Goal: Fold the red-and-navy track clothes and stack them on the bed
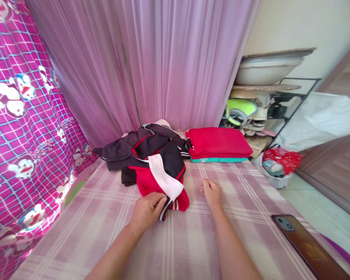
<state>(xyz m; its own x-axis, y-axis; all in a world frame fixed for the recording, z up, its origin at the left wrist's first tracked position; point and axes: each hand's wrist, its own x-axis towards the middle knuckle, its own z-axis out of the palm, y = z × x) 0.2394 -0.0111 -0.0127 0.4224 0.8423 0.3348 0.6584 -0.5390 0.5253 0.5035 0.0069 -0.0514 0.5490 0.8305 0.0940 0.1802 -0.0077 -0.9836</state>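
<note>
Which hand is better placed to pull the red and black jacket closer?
Left, probably: the left hand grips the jacket by its striped hem, while the right hand rests on the checked sheet beside it, off the cloth.

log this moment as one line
left hand: pinches red-black-white jacket hem | right hand: empty, on plaid sheet | folded red stack behind | phone at right

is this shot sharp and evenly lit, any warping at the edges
Head view: soft, even light on the curtain, no hard glare. The left hand and jacket at the centre are sharp. Wide-angle warp slants the wooden panel and stretches the phone at the right edge, where detail smears.
</note>
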